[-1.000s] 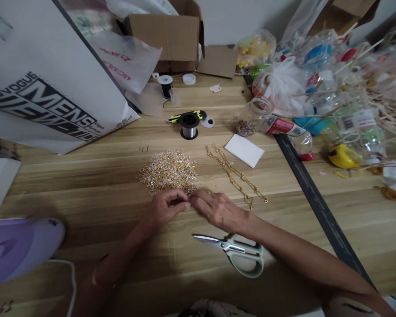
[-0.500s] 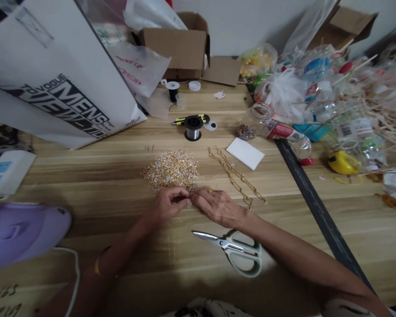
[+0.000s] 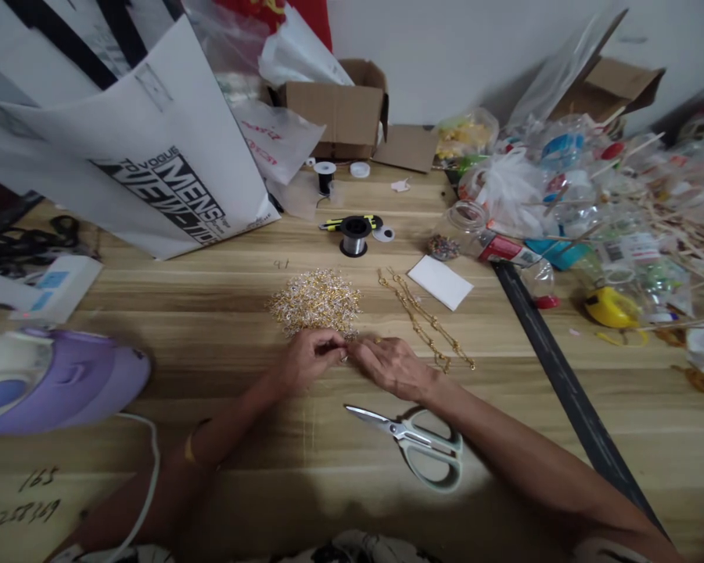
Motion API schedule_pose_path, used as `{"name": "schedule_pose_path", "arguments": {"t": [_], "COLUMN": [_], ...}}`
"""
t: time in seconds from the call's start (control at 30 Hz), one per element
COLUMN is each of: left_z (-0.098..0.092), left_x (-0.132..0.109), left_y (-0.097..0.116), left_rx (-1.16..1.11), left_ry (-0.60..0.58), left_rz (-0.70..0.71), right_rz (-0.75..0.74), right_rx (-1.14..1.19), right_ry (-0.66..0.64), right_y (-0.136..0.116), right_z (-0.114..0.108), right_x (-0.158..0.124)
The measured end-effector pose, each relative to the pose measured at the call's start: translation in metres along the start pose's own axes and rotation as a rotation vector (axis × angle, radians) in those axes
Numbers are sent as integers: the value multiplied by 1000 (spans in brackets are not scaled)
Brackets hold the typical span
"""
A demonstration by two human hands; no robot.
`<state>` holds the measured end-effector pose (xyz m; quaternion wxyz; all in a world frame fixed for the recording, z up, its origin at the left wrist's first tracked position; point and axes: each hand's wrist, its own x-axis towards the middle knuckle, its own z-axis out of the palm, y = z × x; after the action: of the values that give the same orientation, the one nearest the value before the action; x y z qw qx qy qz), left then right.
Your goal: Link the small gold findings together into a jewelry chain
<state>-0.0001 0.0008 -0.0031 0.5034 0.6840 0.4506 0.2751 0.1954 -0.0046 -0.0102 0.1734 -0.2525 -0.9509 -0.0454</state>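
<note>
Left hand (image 3: 310, 361): thumb and forefinger pinched on tiny shiny bit (image 3: 344, 358), too small to make out. Right hand (image 3: 394, 367) just beside, fingers bunched together, tips hidden; cannot tell whether they grip anything. Loose, glittering heap of small gold and silver pieces (image 3: 317, 300) just beyond hands, on smooth wood-grain tabletop (image 3: 223, 328). Knotted gold chains (image 3: 414, 319) to right, near flat white rectangle (image 3: 440, 282). Metal-bladed scissors (image 3: 396, 428), pale loop handles, nearer body.

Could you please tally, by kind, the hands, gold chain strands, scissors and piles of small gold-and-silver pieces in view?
Left hand and right hand: 2
Gold chain strands: 2
Scissors: 1
Gold-and-silver pile: 1
Total: 6
</note>
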Motion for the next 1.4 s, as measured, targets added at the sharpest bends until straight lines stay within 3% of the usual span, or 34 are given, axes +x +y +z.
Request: {"name": "schedule_pose_path", "arguments": {"t": [0.43, 0.77, 1.03, 1.4], "left_z": [1, -3, -5, -1], "left_x": [-1, 0, 2, 1], "left_y": [0, 7, 1, -9], "left_rx": [-132, -247, -290, -139], "left_ry": [10, -23, -38, -9], "left_rz": [-2, -150, -131, -41], "right_rz": [5, 36, 78, 145], "right_rx": [19, 9, 55, 95], "right_ry": [55, 91, 94, 62], "right_y": [2, 2, 3, 0], "right_z": [12, 12, 17, 15], "right_x": [-4, -4, -4, -3]}}
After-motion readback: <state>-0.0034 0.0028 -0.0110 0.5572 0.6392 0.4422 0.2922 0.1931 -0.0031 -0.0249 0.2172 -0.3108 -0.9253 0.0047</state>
